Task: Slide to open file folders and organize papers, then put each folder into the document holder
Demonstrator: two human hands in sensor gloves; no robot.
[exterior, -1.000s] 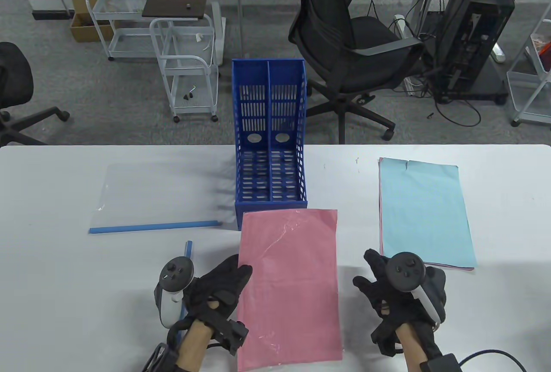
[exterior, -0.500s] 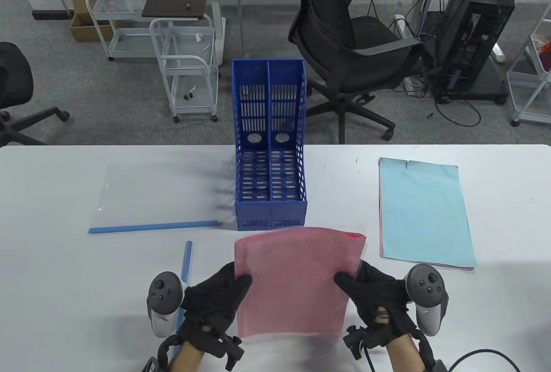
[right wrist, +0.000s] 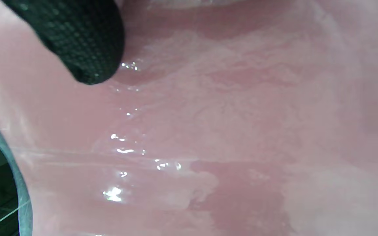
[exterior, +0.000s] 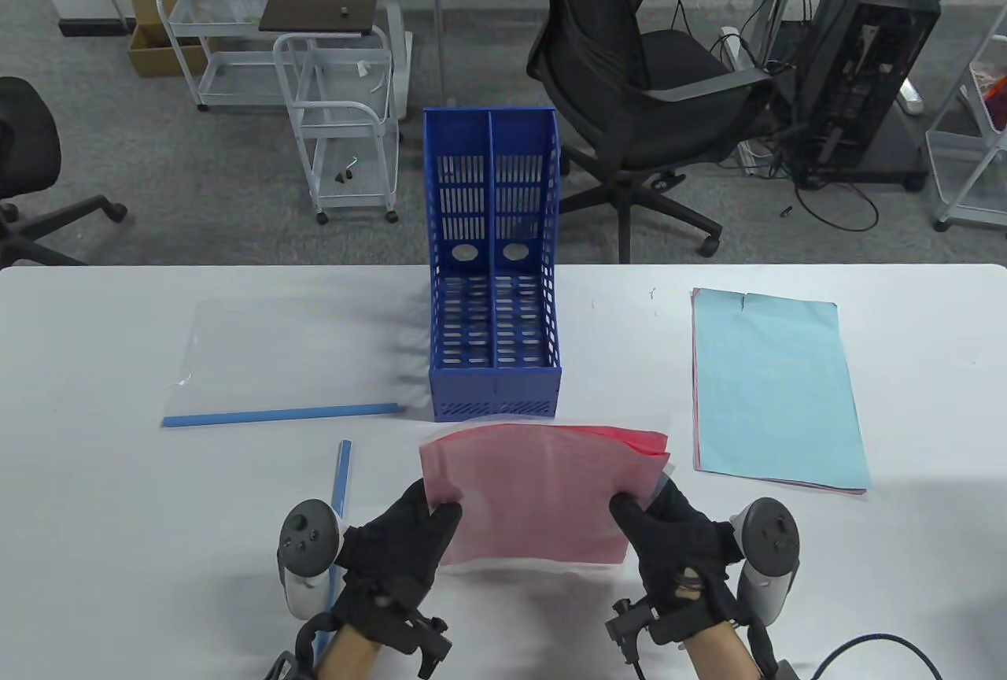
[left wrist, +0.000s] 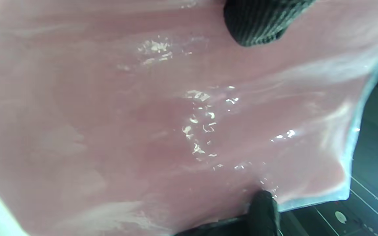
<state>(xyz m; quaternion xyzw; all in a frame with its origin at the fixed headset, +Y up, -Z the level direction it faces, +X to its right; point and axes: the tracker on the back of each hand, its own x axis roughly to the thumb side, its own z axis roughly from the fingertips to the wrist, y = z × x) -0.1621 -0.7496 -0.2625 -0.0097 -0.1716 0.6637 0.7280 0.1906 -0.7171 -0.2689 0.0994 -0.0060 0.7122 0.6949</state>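
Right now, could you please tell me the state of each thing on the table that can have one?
Pink-filled folder: lifted, bowed, held by both side edges.
Left hand: grips the folder's left edge.
Right hand: grips its right edge.
Document holder: upright, both slots empty.
Clear folder: flat, blue slide bar on.
Loose blue slide bar: off, lying flat.
Blue paper stack: flat, unfiled.

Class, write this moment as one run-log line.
left hand: grips pink folder | right hand: grips it | holder: no folder visible
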